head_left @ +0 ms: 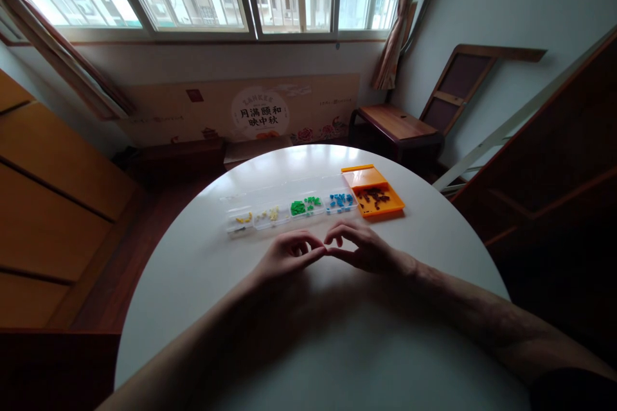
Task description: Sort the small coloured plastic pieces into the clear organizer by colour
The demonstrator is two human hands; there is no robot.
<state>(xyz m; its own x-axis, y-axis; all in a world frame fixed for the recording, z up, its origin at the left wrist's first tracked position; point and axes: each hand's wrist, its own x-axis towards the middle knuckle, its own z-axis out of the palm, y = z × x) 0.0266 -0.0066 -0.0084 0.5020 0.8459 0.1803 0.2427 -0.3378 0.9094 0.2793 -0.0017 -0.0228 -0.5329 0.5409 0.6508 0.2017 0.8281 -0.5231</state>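
My left hand and my right hand meet at their fingertips just above the white table. The fingers of both are bent into a pinch; anything between them is too small to make out. Just beyond the hands lies a clear plastic compartment box with its lid open. From left to right it holds a few yellow pieces, pale cream pieces, bright green pieces and blue pieces. At its right end an open orange box contains dark brown pieces.
The round white table spans the view below the windows. Behind it on the right stands a wooden chair. A printed cardboard panel leans on the wall, and a wooden cabinet is at the left.
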